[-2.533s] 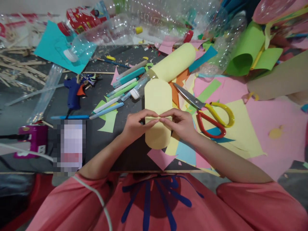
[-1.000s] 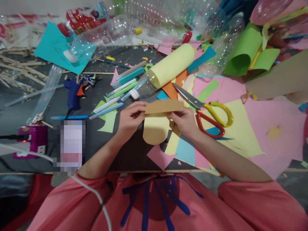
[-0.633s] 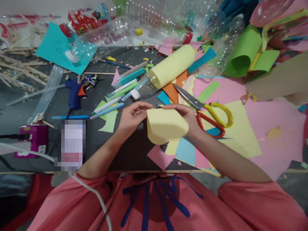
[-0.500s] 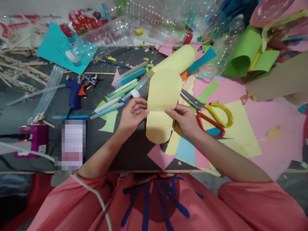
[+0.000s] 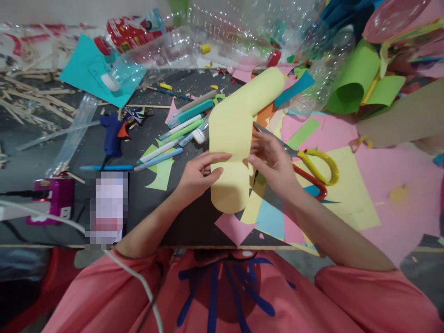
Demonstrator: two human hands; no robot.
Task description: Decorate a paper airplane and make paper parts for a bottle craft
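Observation:
A pale yellow paper cutout with a rounded lower end and a crease across it is held up in front of me. My left hand grips its left edge, with the index finger laid across the crease and the thumb just below. At the opposite edge, my right hand pinches the paper near the crease, its other fingers curled behind. Beyond the cutout lies a rolled yellow paper tube; where the two overlap I cannot tell if they are joined. Scissors with yellow and red handles lie partly behind my right hand.
Several markers lie left of the cutout, then a blue glue gun and a phone. Clear plastic bottles line the back. Pink paper and green paper rolls are at right. A purple power socket sits at left.
The upper part of the yellow cutout has shifted left and looks flatter. My left index finger has moved onto its face at the crease. My right fingers have spread a little along the edge.

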